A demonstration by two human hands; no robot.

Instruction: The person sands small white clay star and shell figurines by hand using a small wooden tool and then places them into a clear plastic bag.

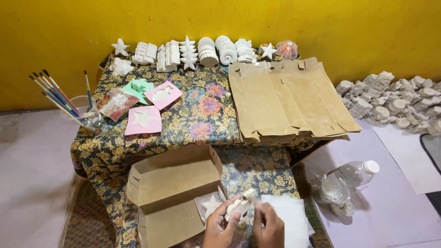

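Observation:
My left hand (219, 227) holds a small white plaster figure (238, 206) at the bottom centre of the view. My right hand (268, 225) is closed beside it, its fingertips touching the figure's right side. Both hands hover over an open brown cardboard box (172, 193) that holds a clear bag with a white star (209, 204) inside. A stack of clear plastic bags (289, 218) lies just right of my hands on the floral tablecloth (206, 115).
Flat brown box blanks (289, 98) lie at the right of the table. White plaster shapes (202, 53) line the back edge. Pink and green moulds (149, 105) and a cup of brushes (80, 108) stand at left. A plastic bottle (358, 173) and plaster pieces (395, 98) lie on the floor.

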